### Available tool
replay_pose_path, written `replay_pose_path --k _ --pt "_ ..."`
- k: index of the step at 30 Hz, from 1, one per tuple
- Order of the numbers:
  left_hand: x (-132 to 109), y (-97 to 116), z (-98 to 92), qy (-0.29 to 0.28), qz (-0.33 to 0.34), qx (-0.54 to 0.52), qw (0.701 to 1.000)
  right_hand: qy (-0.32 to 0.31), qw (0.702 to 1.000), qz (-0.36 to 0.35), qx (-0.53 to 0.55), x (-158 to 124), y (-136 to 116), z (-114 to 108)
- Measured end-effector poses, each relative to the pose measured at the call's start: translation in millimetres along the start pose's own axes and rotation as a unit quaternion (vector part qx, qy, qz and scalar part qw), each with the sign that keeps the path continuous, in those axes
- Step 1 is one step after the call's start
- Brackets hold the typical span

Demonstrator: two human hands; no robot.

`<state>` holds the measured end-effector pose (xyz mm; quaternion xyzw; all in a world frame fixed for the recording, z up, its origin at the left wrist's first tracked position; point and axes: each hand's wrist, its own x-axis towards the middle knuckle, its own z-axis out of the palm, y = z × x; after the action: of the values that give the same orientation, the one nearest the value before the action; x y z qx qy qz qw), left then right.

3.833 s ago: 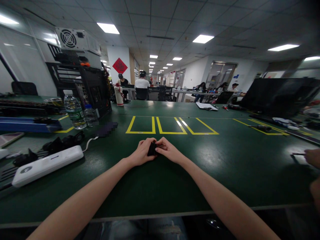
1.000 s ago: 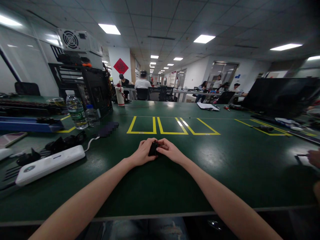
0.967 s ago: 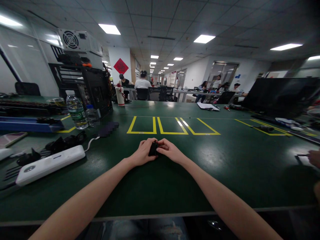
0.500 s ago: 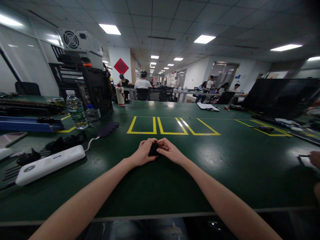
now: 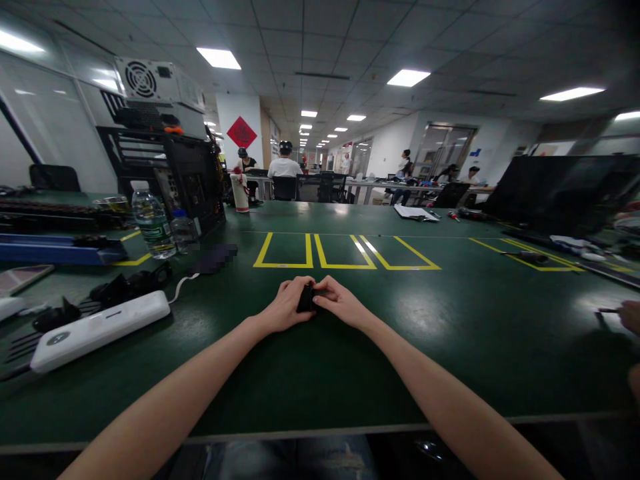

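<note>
Near the middle of the view, a small black object (image 5: pixel 305 300) sits between my two hands, low over the green tabletop (image 5: pixel 310 380). My left hand (image 5: pixel 287 307) wraps round its left side, thumb below and fingers above. From the right, my right hand (image 5: pixel 340 301) pinches at the object's right edge with thumb and fingertips. Most of the object is covered by fingers, so its exact kind cannot be made out. Just beyond the hands, yellow tape outlines (image 5: pixel 345 268) mark the table.
To the left lie a white power strip (image 5: pixel 103 330), a water bottle (image 5: pixel 153 223) and an open black computer case (image 5: pixel 193 177). A dark monitor (image 5: pixel 560 193) and a screwdriver-like tool (image 5: pixel 527 257) are at right. Another person's hand (image 5: pixel 631 315) shows at the right edge.
My right fingertips have shifted very slightly on the black object; both hands otherwise stay in place. The other person's hand at the right edge has moved a little.
</note>
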<state>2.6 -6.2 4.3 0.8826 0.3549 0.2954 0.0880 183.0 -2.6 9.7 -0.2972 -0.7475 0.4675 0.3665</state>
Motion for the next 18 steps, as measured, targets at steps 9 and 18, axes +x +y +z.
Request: replay_pose_path --k 9,18 --pt "-1.9 11.2 -12.9 -0.018 0.000 -0.007 1.000 -0.011 1.000 0.013 -0.010 -1.9 -3.3 -1.4" --pt "-0.7 4.2 -3.6 0.003 -0.004 0.000 1.000 -0.002 1.000 0.004 -0.004 0.1 0.0 0.4"
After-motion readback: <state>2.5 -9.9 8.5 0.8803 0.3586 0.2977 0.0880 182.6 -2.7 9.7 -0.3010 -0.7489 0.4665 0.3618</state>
